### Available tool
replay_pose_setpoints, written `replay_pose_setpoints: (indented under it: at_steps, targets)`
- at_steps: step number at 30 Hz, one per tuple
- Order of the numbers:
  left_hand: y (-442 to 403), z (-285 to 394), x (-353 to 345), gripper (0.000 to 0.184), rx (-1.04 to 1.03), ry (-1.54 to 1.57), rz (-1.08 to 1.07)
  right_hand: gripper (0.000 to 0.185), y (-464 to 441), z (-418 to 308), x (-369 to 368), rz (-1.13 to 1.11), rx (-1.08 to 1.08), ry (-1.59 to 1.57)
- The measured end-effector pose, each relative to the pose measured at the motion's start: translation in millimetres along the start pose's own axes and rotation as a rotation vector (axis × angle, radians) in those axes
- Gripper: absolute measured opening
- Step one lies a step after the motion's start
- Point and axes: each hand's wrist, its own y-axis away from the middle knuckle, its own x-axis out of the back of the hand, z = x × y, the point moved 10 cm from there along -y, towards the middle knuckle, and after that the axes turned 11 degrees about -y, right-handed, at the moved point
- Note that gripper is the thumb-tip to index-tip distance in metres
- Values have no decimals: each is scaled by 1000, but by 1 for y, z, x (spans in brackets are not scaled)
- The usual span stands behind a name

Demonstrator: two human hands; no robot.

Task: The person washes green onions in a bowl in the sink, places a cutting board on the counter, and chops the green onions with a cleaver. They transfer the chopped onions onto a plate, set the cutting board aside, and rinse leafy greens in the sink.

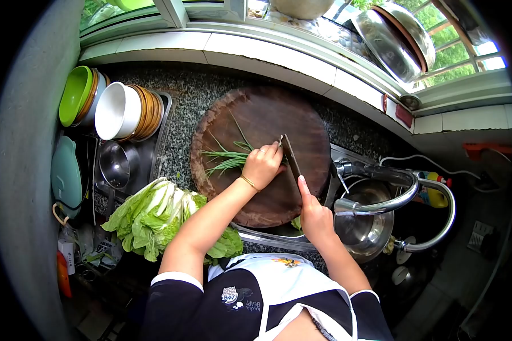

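Observation:
On the round wooden chopping board [250, 116] my left hand [261, 167] is closed over a small bunch of scallions [227, 159]. Their thin green ends spread out to the left of it. My right hand [316, 219] grips a kitchen knife [290, 156], seen nearly edge-on, its handle mostly covered by my fingers. The blade stands upright just right of my left fingertips, where a pale bit of stalk shows. Whether the edge touches the board cannot be made out.
Leafy green lettuce [148, 219] lies left of my left forearm. Stacked bowls [118, 111] and a metal bowl [117, 165] stand at the left. On the right, a curved faucet [381, 207] reaches over a steel basin [367, 233]. A tiled window ledge [267, 55] borders the back.

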Motion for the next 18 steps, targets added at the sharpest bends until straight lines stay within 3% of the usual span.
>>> replay_pose_setpoints:
  at_steps: [4, 12, 17, 18]
  targets:
    - [3, 3, 7, 22, -54, 89, 149, 72, -1, -5, -4, -7, 16, 83]
    - [1, 1, -3, 18, -49, 184, 33, 77, -42, 4, -33, -130, -50, 191]
    - [10, 2, 10, 23, -78, 184, 157, 73, -49, 8, -19, -22, -17, 79]
    - [9, -5, 7, 20, -3, 232, 123, 74, -43, 6, -10, 23, 0, 23]
